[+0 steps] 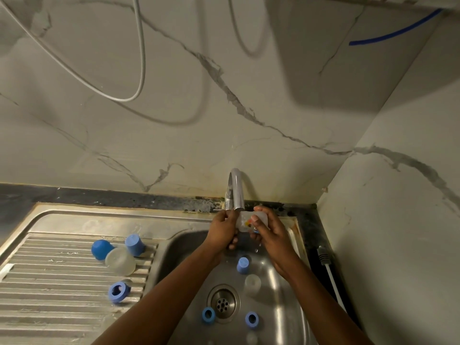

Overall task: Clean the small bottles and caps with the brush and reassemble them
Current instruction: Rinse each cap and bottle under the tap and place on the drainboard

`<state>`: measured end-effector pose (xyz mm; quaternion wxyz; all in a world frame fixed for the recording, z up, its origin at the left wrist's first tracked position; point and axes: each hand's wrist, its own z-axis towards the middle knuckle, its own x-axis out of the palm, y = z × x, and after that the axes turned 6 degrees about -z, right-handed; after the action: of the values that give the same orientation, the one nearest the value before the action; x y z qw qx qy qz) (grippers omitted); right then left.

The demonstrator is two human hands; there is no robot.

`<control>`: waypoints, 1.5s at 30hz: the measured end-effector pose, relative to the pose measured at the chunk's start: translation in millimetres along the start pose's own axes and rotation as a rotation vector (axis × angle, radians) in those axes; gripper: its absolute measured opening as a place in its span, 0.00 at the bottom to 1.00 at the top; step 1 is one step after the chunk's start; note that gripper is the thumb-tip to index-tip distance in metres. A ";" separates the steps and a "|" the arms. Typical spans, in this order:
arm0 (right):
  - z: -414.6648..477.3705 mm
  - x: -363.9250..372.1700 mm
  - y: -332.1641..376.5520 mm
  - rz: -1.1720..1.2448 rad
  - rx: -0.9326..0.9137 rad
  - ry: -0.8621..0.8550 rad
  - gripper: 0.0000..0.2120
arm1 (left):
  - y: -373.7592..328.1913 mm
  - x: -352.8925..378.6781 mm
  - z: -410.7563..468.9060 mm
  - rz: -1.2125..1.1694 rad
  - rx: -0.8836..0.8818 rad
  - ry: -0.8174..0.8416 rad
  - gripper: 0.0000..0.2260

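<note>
The small translucent plastic bottle (pixel 244 220) with a coloured label lies sideways between both hands. The right hand (pixel 272 236) grips its body and the left hand (pixel 222 229) grips its left end.

- Wall (pixel 174 108) showing off-white marble, grey veins running across it.
- Counter (pixel 99 196) showing black, speckled grey.
- Drainboard (pixel 49 282) gleaming steel-grey, ribbed in stripes.
- Caps (pixel 134 243) all showing blue.
- Small bottle (pixel 251 221) looking milky-clear, its label carrying yellow, red and blue.
- Tube (pixel 395 31) on wall showing bright blue.
</note>
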<state>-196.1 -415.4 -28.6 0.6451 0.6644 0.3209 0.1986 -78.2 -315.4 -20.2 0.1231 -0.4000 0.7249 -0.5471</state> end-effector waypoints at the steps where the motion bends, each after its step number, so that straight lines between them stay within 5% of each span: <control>1: 1.8 0.0 -1.2 -0.002 0.011 -0.013 0.18 | 1.1 0.6 -0.8 -0.008 0.025 0.014 0.14; 5: 8.0 4.2 -0.1 -0.035 0.090 -0.051 0.15 | 5.6 -2.9 -9.6 -0.014 0.167 0.092 0.11; 11: 6.9 11.1 1.1 0.125 0.290 -0.058 0.24 | 3.0 -17.4 -17.6 0.010 0.246 0.208 0.11; 25: -14.7 14.8 4.0 0.115 0.049 0.052 0.20 | 6.3 -14.9 0.2 0.140 0.115 -0.168 0.13; 33: -4.5 21.0 11.7 0.020 -0.010 0.037 0.27 | 0.4 -18.3 -4.2 0.016 0.099 -0.145 0.18; 39: 8.6 33.6 21.2 0.045 0.142 0.115 0.20 | 6.4 -37.9 -15.5 0.015 0.237 -0.048 0.17; 45: 14.0 51.7 15.4 0.318 0.310 0.183 0.21 | 5.7 -57.0 -18.6 0.043 0.343 -0.119 0.19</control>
<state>-147.0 -389.7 -22.5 0.4642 0.7769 0.2959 0.3056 -55.2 -261.3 -33.2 0.2437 -0.3892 0.6208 -0.6354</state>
